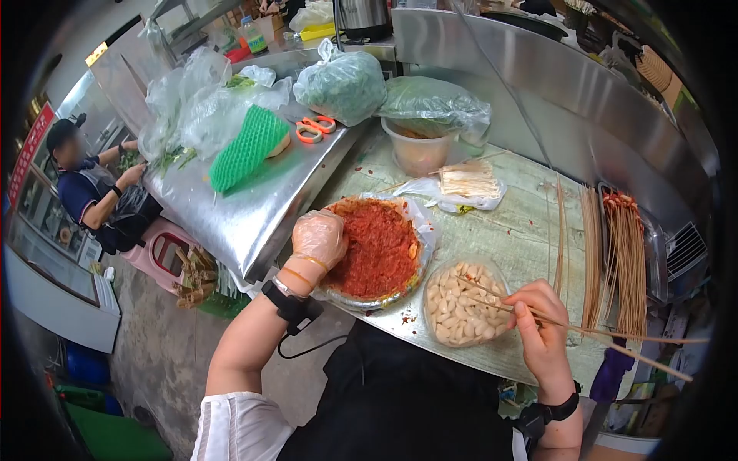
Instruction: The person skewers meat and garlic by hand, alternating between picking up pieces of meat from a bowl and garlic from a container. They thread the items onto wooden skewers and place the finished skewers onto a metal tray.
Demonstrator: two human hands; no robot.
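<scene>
Distantly illegible sign (pixel 29 152), chopsticks (pixel 649 336) in hand (pixel 543 332)

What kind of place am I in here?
Probably a small commercial kitchen or food-prep area. The signs are a stainless steel table, a big bowl of red paste beside a tub of what look like garlic cloves, and bundles of thin sticks.

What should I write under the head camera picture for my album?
Gloved left hand at a bowl of red paste, right hand holding sticks over a tub of pale pieces.
</scene>
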